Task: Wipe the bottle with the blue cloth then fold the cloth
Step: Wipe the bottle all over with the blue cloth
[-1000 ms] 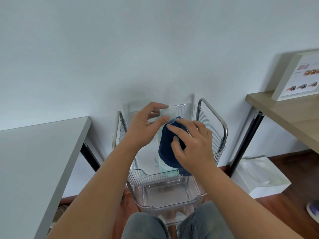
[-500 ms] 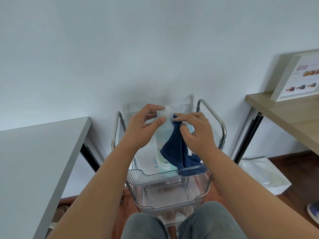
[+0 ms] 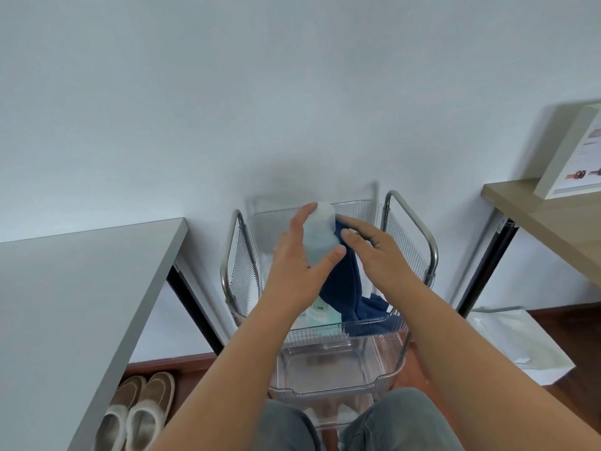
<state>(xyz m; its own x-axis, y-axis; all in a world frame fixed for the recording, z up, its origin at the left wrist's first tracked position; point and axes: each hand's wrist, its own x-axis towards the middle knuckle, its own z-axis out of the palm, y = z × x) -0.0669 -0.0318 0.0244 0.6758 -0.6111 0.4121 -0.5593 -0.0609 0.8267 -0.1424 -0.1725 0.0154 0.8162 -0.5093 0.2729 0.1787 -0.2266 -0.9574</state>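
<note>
the left hand (image 3: 294, 271) grips the upright bottle (image 3: 320, 237) between thumb and fingers. the right hand (image 3: 379, 255) presses the blue cloth (image 3: 344, 288) against the bottle's side, fingers loosely extended.

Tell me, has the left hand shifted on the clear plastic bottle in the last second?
Yes. The left hand slid down from the cap to the clear plastic bottle body, toward the transparent cart basket's front rim.

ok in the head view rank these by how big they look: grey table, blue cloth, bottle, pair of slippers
1. grey table, largest by far, though it lies close to the camera.
2. blue cloth.
3. pair of slippers and bottle look about alike; the left hand hides part of the bottle, so no ranking.
</note>
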